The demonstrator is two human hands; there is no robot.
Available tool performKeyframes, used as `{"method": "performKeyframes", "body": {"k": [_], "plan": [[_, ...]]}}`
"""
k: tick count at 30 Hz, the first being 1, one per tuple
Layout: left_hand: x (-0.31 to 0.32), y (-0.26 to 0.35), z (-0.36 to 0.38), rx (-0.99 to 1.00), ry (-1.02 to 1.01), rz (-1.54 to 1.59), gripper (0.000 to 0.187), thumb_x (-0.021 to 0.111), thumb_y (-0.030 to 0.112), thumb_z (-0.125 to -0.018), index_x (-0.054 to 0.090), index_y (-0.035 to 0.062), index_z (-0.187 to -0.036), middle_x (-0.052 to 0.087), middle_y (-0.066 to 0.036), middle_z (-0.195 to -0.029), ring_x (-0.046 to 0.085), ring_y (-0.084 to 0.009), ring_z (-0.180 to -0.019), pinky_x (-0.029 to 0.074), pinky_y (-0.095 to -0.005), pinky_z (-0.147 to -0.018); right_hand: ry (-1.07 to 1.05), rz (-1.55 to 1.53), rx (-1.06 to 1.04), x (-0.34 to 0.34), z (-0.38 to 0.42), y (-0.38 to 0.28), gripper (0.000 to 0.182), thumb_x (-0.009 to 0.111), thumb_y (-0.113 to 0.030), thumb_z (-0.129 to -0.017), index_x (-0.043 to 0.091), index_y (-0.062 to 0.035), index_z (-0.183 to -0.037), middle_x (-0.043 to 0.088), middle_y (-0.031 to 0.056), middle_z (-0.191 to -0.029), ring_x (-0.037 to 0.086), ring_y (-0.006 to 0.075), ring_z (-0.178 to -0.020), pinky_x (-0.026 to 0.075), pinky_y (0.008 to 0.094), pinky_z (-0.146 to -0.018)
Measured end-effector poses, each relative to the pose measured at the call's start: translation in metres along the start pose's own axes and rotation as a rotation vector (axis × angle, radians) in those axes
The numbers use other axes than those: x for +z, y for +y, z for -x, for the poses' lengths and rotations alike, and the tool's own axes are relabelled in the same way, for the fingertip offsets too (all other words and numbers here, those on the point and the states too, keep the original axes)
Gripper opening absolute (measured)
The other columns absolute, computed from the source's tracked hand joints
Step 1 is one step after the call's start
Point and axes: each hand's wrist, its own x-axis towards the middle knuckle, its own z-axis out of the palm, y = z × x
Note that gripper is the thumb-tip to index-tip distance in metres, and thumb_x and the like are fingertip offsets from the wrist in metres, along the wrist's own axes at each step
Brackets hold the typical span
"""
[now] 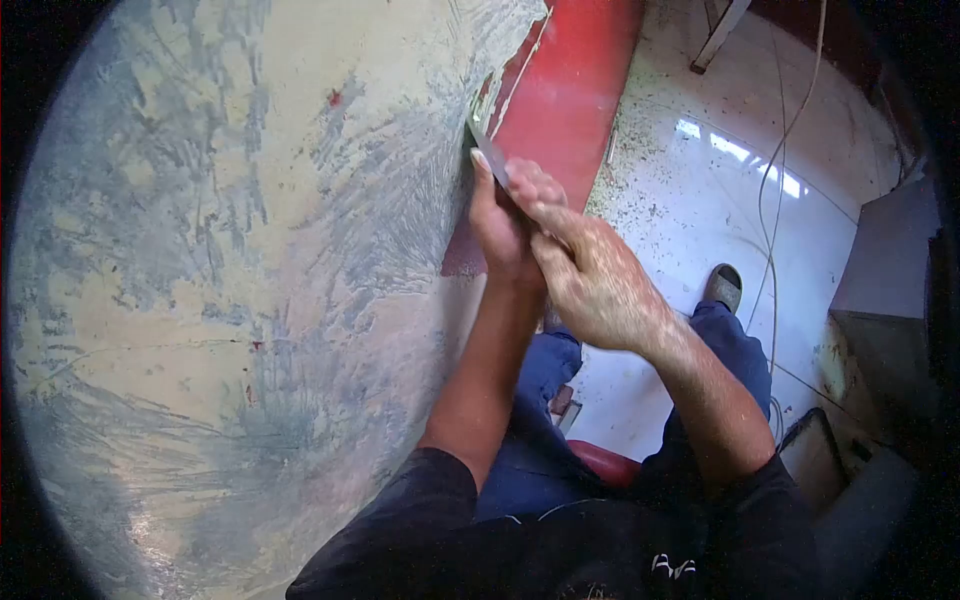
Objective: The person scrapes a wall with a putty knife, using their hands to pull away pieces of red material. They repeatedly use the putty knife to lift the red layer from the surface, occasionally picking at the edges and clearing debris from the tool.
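Observation:
A large panel (300, 200) with a patchy, streaked pale-yellow and grey coating fills the left side of the head view. At its ragged upper right edge the coating ends beside a bare red strip (575, 75). My left hand (500, 230) is closed on a flat metal scraper (488, 146), thumb along the blade, whose tip touches the coating's edge. From the right, my right hand (595, 275), dusted with pale powder, closes over the same scraper close to the left hand. The scraper's handle is hidden by the hands.
Pale crumbs lie scattered on the white tiled floor (680, 190) at the right. A cable (775, 165) runs across it. A grey box-like object (885, 255) stands at the far right, and a metal leg (720, 35) at the top. My sandalled foot (723, 287) rests on the tiles.

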Motion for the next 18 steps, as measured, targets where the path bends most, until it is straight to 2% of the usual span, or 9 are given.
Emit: {"method": "performKeyframes", "body": {"k": [1, 2, 5, 6, 9, 13, 15, 18], "plan": [[0.0, 0.001, 0.001, 0.014, 0.003, -0.044, 0.046, 0.05, 0.051, -0.093, 0.047, 0.0106, -0.073, 0.045, 0.002, -0.063, 0.046, -0.0099, -0.056, 0.043, -0.0245, -0.057, -0.03, 0.007, 0.03, 0.001, -0.001, -0.001, 0.039, 0.04, -0.009, -0.091, 0.05, 0.0056, -0.127, 0.059, 0.0283, -0.113, 0.058, 0.0334, -0.112, 0.042, 0.0376, -0.097], [0.003, -0.001, 0.0, 0.029, 0.105, 0.068, 0.045, 0.051, 0.051, -0.093, 0.047, 0.0113, -0.072, 0.044, 0.002, -0.062, 0.046, -0.0098, -0.056, 0.042, -0.0239, -0.056, -0.022, 0.041, 0.009, 0.0, 0.0, -0.003, 0.039, 0.04, -0.009, -0.092, 0.05, 0.0059, -0.127, 0.058, 0.0287, -0.115, 0.057, 0.0335, -0.113, 0.041, 0.0379, -0.098], [0.008, -0.005, 0.005, -0.057, 0.05, 0.027, 0.045, 0.052, 0.051, -0.092, 0.047, 0.0112, -0.071, 0.045, 0.002, -0.061, 0.046, -0.0097, -0.055, 0.042, -0.0232, -0.056, 0.017, 0.012, 0.011, -0.002, 0.004, 0.002, 0.039, 0.04, -0.009, -0.091, 0.05, 0.005, -0.126, 0.058, 0.0287, -0.116, 0.056, 0.0331, -0.114, 0.041, 0.0376, -0.097], [0.007, -0.008, 0.004, -0.04, 0.101, 0.133, 0.045, 0.053, 0.051, -0.092, 0.047, 0.0116, -0.072, 0.044, 0.002, -0.059, 0.046, -0.0099, -0.055, 0.041, -0.0229, -0.055, 0.054, 0.006, -0.035, 0.001, 0.005, 0.006, 0.038, 0.041, -0.008, -0.091, 0.051, 0.0051, -0.126, 0.058, 0.0283, -0.115, 0.056, 0.0326, -0.114, 0.041, 0.0372, -0.098], [-0.001, 0.0, -0.004, -0.017, 0.038, 0.011, 0.046, 0.053, 0.051, -0.091, 0.047, 0.0111, -0.07, 0.046, 0.001, -0.061, 0.046, -0.0102, -0.054, 0.042, -0.0238, -0.055, -0.044, 0.032, 0.02, -0.003, -0.006, 0.003, 0.038, 0.04, -0.008, -0.091, 0.051, 0.0051, -0.126, 0.059, 0.0279, -0.115, 0.057, 0.0316, -0.114, 0.041, 0.0379, -0.098], [0.008, -0.006, 0.001, -0.012, 0.105, 0.085, 0.048, 0.053, 0.051, -0.092, 0.048, 0.0099, -0.066, 0.047, 0.0, -0.06, 0.047, -0.0111, -0.052, 0.046, -0.0251, -0.058, 0.049, 0.029, -0.051, -0.003, 0.003, 0.004, 0.037, 0.042, -0.009, -0.091, 0.052, 0.0049, -0.124, 0.06, 0.028, -0.11, 0.06, 0.0303, -0.106, 0.044, 0.0365, -0.093], [0.004, 0.001, -0.004, -0.01, 0.024, 0.073, 0.047, 0.054, 0.049, -0.092, 0.049, 0.0093, -0.068, 0.047, 0.0, -0.061, 0.05, -0.0109, -0.054, 0.047, -0.026, -0.057, 0.021, 0.017, -0.006, -0.002, -0.001, -0.001, 0.035, 0.042, -0.009, -0.092, 0.053, 0.0049, -0.122, 0.062, 0.0271, -0.106, 0.061, 0.0289, -0.104, 0.045, 0.0363, -0.091], [0.006, 0.0, -0.012, -0.015, 0.045, 0.082, 0.046, 0.054, 0.048, -0.092, 0.048, 0.0095, -0.068, 0.047, 0.0, -0.062, 0.049, -0.0098, -0.054, 0.046, -0.0258, -0.056, 0.039, 0.028, -0.036, -0.004, -0.007, 0.007, 0.034, 0.039, -0.009, -0.093, 0.055, 0.0041, -0.121, 0.062, 0.0271, -0.105, 0.062, 0.0295, -0.104, 0.045, 0.0377, -0.09]]}}
